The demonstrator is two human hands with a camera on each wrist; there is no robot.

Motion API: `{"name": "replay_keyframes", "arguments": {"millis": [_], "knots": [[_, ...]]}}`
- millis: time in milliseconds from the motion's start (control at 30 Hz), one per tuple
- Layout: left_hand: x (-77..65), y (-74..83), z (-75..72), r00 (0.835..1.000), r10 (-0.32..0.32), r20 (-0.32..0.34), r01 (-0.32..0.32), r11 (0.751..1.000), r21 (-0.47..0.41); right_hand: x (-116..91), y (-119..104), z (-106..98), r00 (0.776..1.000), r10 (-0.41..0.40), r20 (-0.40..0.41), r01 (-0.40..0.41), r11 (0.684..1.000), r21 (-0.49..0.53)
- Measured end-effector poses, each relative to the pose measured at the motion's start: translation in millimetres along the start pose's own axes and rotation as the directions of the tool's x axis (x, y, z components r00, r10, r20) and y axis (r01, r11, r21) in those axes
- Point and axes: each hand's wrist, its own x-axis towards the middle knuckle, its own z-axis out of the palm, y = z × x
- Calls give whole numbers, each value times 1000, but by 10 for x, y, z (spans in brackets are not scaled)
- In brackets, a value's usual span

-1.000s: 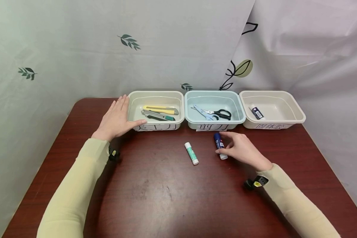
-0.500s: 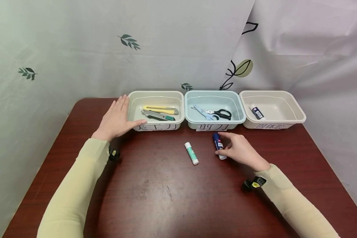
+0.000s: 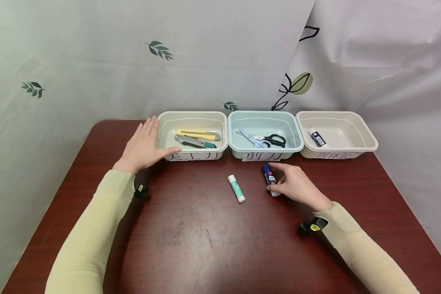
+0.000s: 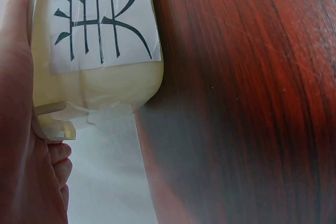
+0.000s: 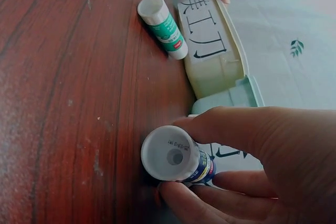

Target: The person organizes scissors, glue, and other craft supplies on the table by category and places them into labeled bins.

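My right hand (image 3: 297,182) pinches a dark blue glue stick (image 3: 268,173) between thumb and fingers, low over the table. In the right wrist view the white bottom end of this glue stick (image 5: 170,153) faces the camera. A green and white glue stick (image 3: 237,189) lies on the table to its left. My left hand (image 3: 141,145) rests on the near left corner of the cream bin (image 3: 192,115), thumb along the front rim and fingers straight along the side. That bin holds a yellow utility knife (image 3: 198,135) and other utility knives, one with a green end (image 3: 209,145).
A light blue bin (image 3: 264,115) with two pairs of scissors (image 3: 275,141) stands in the middle of the row. At the right, another cream bin (image 3: 338,115) contains a dark glue stick (image 3: 318,139). A patterned cloth (image 3: 220,53) hangs behind the brown table (image 3: 206,245).
My right hand and the blue glue stick have shifted slightly left. The left hand, the bins and the green glue stick stay where they were.
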Motion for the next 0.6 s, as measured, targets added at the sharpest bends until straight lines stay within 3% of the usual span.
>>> {"name": "replay_keyframes", "arguments": {"millis": [600], "knots": [[-2,5,-8,1000,2,3,-2,1000,-2,1,-13,14,1000,-6,-5,6,1000,-18]]}}
